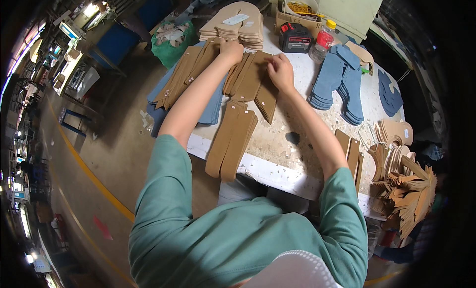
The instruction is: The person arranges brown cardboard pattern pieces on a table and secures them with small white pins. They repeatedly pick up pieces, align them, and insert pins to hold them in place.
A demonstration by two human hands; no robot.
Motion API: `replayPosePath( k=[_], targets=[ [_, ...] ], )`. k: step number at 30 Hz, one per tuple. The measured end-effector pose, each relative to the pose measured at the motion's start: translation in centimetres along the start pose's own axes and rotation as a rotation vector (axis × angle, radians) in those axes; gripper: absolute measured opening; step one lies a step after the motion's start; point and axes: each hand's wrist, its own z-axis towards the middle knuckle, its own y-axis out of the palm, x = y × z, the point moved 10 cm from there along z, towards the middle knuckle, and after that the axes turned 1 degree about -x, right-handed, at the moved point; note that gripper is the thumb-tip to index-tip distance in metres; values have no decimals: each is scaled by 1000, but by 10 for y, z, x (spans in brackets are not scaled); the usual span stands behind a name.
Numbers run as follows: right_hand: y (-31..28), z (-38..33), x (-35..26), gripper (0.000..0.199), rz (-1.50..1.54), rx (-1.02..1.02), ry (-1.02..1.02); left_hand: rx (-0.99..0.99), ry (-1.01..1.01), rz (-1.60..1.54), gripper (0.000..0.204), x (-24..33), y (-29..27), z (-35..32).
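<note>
Flat brown cut pieces point(253, 77), leather-like, lie in overlapping stacks across the left half of the table. My left hand point(231, 51) is closed at the far ends of another brown stack point(186, 70), its fingertips partly hidden. At the right edge of the middle stack, my right hand point(280, 71) has its fingers curled in; what they pinch, if anything, is too small to make out. Closer to me, long brown strips point(229, 139) hang over the table's front edge. Blue cut pieces point(212, 109) lie under the left brown stack.
Beyond my hands are a beige stack point(235, 23), a black-and-red battery pack point(295, 37) and a yellow-capped bottle point(323, 41). More blue pieces point(329, 80) lie to the right. Fanned brown pieces point(409, 194) crowd the right corner. A green bag point(171, 42) stands off the table's left side.
</note>
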Motion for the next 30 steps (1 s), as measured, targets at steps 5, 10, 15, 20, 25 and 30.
replayPosePath(
  k=[5, 10, 15, 20, 25, 30],
  targets=[
    [-31, -34, -8, 18, -42, 154, -80, -22, -11, -179, 27, 2, 11, 34],
    [-31, -37, -14, 16, -51, 109, -114, -356, -160, 6, 36, 4, 28, 52],
    [-30, -36, -13, 15, -31, 119, -125, -411, -184, 33, 39, 3, 44, 68],
    [-31, -36, -11, 15, -7, 134, -108, -415, -198, -58, 37, -11, 69, 92],
    [-31, -35, -9, 14, -4, 141, -101, -324, -255, -60, 28, -22, 65, 99],
    [-31, -37, -12, 16, 3, 154, -135, -392, -415, -421, 20, -27, 65, 84]
  ],
)
